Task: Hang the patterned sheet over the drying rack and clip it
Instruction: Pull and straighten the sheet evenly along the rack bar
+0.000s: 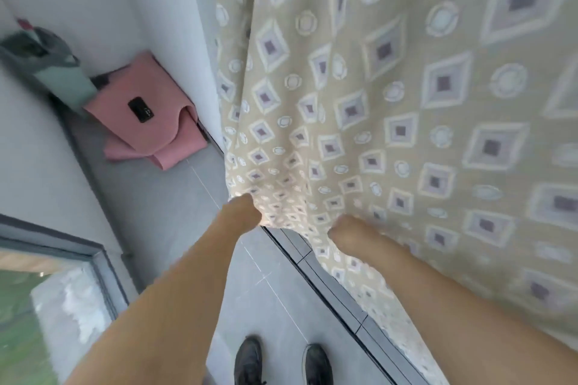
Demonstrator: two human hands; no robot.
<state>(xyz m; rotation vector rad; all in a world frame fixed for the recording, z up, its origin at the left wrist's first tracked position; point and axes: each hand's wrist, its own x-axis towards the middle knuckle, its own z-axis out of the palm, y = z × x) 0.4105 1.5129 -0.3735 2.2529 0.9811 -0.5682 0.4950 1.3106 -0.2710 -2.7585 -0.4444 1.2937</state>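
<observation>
The patterned sheet [406,103], beige with lilac diamonds and pale circles, hangs down from above and fills the right and top of the view. Its lower edge bunches up low over the grey floor. My left hand [245,208] grips the bunched edge on the left, with its fingers buried in the cloth. My right hand [342,228] holds the same edge a little to the right, its fingers also hidden behind the fabric. No drying rack or clip is in view.
A folded pink cloth [162,134] with a small black device [140,109] on it lies on the floor by the white wall. A grey-green bag [47,62] stands in the corner. A dark floor track [331,287] runs under the sheet. My black shoes [281,359] are below.
</observation>
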